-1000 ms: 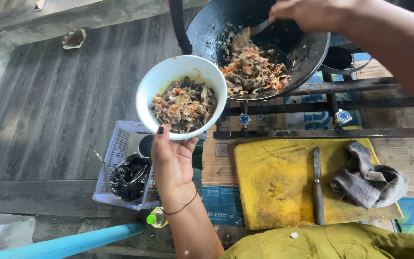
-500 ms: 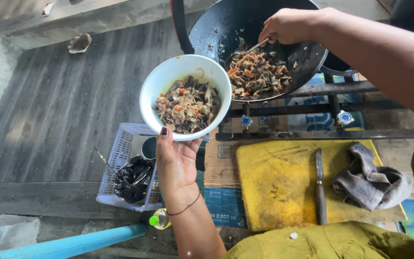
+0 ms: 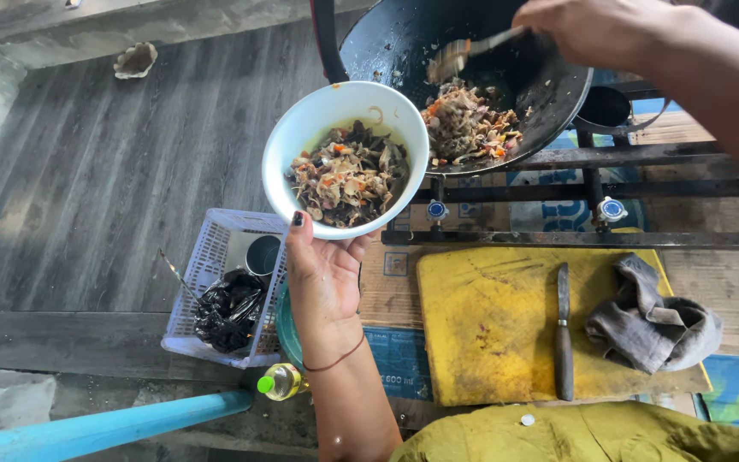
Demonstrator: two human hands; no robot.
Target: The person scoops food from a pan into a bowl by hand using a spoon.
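My left hand [image 3: 322,274] holds a white bowl [image 3: 305,128] from below, thumb on its near rim. The bowl is partly filled with a dark stir-fried mix with orange bits. It sits against the near rim of a black wok [image 3: 549,94] on a gas burner. My right hand [image 3: 596,30] grips a metal spoon [image 3: 464,53] above the wok, its blurred scoop loaded with food over the pile [image 3: 468,124] left in the pan.
A yellow cutting board [image 3: 489,334] lies below the stove frame [image 3: 575,235], with a knife [image 3: 563,338] and a grey rag [image 3: 652,316] on it. A white plastic basket [image 3: 211,257] holds a black bag and a tin. An oil bottle [image 3: 280,382] and a blue pipe [image 3: 104,428] lie lower left.
My right hand has lifted the spoon out of the food and moved right and up. The bowl has stayed against the wok's rim.
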